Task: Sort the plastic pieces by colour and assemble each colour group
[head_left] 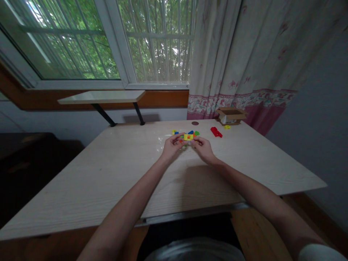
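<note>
My left hand point(172, 145) and my right hand point(203, 148) meet over the middle of a pale wooden table point(108, 174). Both are closed on a small yellow toy-brick piece point(188, 137) held between their fingertips, a little above the tabletop. Just behind them lie several loose bricks in blue, green and yellow point(193, 133). A red brick piece point(216, 132) lies to the right of my right hand, and a small yellow brick point(227, 127) sits beyond it.
A small open cardboard box point(231, 115) stands at the table's far right corner, by a patterned curtain point(244, 65). A round dark cap point(195, 123) marks the far edge. A narrow shelf point(100, 96) juts out under the barred window point(108, 40).
</note>
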`<state>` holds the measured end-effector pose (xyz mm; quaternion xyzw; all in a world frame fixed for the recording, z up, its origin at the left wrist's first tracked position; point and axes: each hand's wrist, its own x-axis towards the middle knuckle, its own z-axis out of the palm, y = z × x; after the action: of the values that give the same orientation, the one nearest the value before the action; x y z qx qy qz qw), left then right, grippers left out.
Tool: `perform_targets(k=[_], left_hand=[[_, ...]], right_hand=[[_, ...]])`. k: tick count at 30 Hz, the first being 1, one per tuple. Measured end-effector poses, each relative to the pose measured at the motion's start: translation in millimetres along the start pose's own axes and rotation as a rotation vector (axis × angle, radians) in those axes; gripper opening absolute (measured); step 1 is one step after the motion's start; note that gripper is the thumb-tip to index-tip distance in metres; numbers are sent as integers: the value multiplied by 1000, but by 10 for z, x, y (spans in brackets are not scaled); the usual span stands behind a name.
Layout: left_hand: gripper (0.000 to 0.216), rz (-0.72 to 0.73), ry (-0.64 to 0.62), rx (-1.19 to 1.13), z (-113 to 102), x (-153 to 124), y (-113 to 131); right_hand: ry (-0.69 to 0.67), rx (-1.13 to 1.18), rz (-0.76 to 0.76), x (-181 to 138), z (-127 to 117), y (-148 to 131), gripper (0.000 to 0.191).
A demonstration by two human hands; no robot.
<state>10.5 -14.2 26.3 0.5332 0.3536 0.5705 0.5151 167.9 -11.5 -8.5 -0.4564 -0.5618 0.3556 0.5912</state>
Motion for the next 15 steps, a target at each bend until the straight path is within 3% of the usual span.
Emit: perform_targets(k=[8,15], left_hand=[[47,-1,-7,23,27,-20,38],[44,23,33,49,3,5,-42]], right_hand=[[-5,3,11,14,3,-11,40],[-7,-91,-83,-34,4,-31,35]])
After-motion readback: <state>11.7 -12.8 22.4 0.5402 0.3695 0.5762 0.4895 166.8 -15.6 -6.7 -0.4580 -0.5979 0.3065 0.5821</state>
